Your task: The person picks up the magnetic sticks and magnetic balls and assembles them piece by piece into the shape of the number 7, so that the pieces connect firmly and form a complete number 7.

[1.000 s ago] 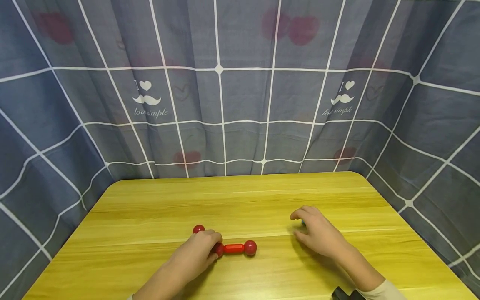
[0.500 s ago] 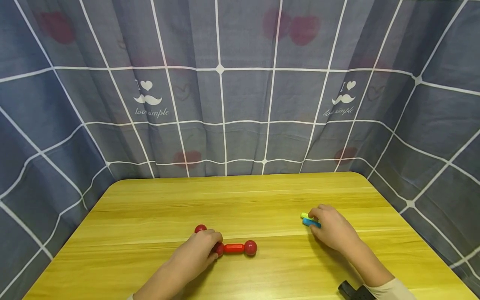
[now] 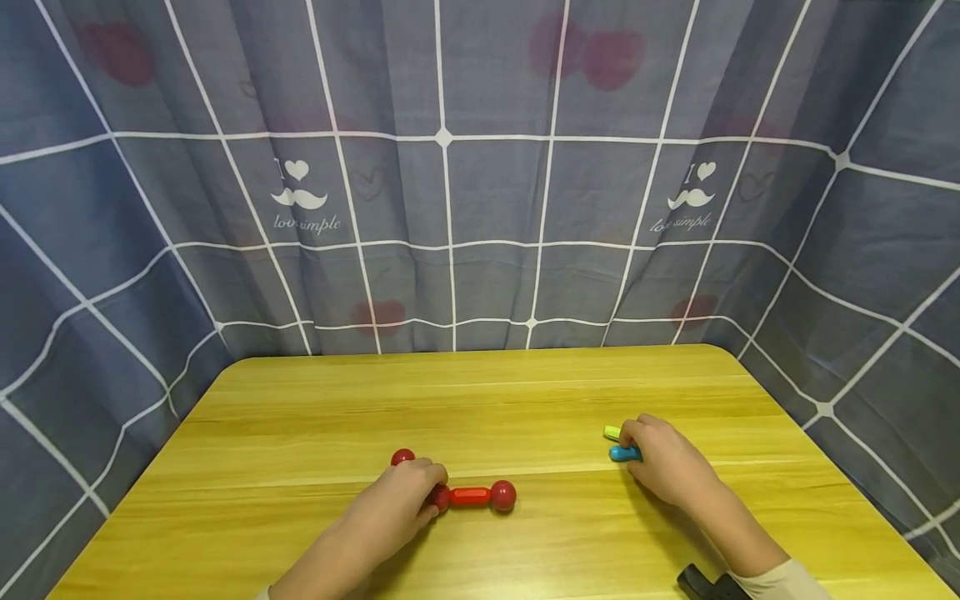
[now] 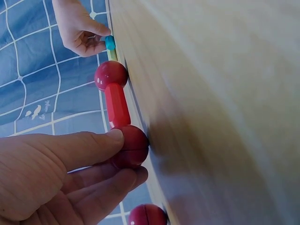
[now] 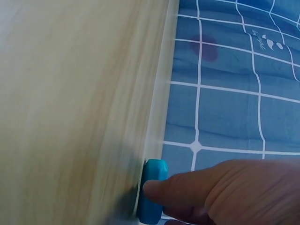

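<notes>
the left hand (image 3: 397, 504) pinches a red ball (image 4: 129, 146) at one end of the red rod (image 3: 470, 497). the right hand (image 3: 663, 462) pinches a blue rod (image 3: 621, 453) on the wooden table (image 3: 480, 400), a yellow-green rod (image 3: 611, 432) just beside it.

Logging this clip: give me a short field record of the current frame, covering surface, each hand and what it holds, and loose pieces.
surface: yellow wooden table, grey checked curtain behind
left hand: grips a red ball at one end of the red rod
rod's other end: second red ball
right hand: pinches a blue stick
loose pieces: a separate red ball; a yellow-green stick by the right hand
</notes>
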Demonstrator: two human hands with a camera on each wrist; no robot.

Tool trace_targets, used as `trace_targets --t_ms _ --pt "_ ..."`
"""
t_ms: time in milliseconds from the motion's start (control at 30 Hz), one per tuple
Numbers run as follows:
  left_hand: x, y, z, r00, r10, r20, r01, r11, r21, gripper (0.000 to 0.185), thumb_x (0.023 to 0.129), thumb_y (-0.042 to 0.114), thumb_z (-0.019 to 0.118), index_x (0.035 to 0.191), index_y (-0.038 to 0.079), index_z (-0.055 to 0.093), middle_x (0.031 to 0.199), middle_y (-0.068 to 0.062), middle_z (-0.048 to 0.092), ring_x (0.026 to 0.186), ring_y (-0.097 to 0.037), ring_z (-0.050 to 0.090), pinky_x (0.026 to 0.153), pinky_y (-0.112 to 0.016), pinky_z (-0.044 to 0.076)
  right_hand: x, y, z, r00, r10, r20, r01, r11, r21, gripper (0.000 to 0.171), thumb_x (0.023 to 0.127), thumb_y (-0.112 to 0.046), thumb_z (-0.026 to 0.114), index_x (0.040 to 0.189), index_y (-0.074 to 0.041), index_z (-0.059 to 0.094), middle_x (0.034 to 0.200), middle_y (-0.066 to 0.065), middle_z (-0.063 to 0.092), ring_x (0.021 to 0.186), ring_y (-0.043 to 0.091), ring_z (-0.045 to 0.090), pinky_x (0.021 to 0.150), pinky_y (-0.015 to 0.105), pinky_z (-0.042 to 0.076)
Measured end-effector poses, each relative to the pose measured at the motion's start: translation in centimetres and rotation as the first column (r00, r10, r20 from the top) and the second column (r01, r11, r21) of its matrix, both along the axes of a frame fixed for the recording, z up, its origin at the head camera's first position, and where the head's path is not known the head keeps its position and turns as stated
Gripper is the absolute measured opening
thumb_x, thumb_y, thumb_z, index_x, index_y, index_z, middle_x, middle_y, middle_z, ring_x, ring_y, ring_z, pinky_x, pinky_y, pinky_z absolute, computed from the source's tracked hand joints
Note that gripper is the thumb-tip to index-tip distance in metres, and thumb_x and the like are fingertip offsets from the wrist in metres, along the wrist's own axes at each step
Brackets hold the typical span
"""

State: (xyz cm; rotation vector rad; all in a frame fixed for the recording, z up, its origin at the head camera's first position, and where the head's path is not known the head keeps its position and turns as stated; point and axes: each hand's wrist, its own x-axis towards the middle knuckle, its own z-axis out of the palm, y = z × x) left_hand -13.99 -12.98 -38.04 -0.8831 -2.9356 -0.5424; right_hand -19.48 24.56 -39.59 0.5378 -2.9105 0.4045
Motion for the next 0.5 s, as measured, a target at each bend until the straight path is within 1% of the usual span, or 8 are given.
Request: trace_targets --t_ms 133,367,500 --pt "0.0 0.0 0.0 1.000 0.002 -0.004 -0.003 1.000 -0.004 0.020 0.080 0.007 0.080 0.082 0.013 0.061 0.074 0.008 0.052 0.066 -0.005 0.046 0.059 -0.021 0.044 0.2 -0.3 0.2 1.000 -0.001 0.030 0.001 1.000 0.004 0.022 0.078 -0.008 0.082 0.085 -0.013 0.062 0.077 -0.003 0.050 0.068 0.013 0.046 0.064 0.032 0.046" --pt "0.1 0.1 0.0 1.000 0.005 0.000 -0.005 1.000 -0.008 0.019 0.080 0.008 0.080 0.082 0.012 0.062 0.074 0.008 0.051 0.065 -0.005 0.046 0.058 -0.020 0.044 0.6 -1.1 0.1 0.995 -0.004 0.100 0.004 1.000 0.005 0.016 0.081 -0.016 0.081 0.084 -0.014 0.065 0.075 -0.004 0.052 0.066 0.011 0.045 0.062 0.029 0.045" --pt "0.1 0.1 0.1 1.000 0.011 -0.007 -0.011 1.000 -0.017 0.019 0.080 0.008 0.081 0.082 0.012 0.062 0.074 0.007 0.052 0.065 -0.005 0.046 0.058 -0.020 0.044 0.9 -1.8 0.1 0.992 0.025 0.125 -0.024 1.000 -0.011 0.018 0.081 -0.016 0.080 0.081 -0.016 0.062 0.076 -0.005 0.050 0.065 0.011 0.044 0.061 0.027 0.043"
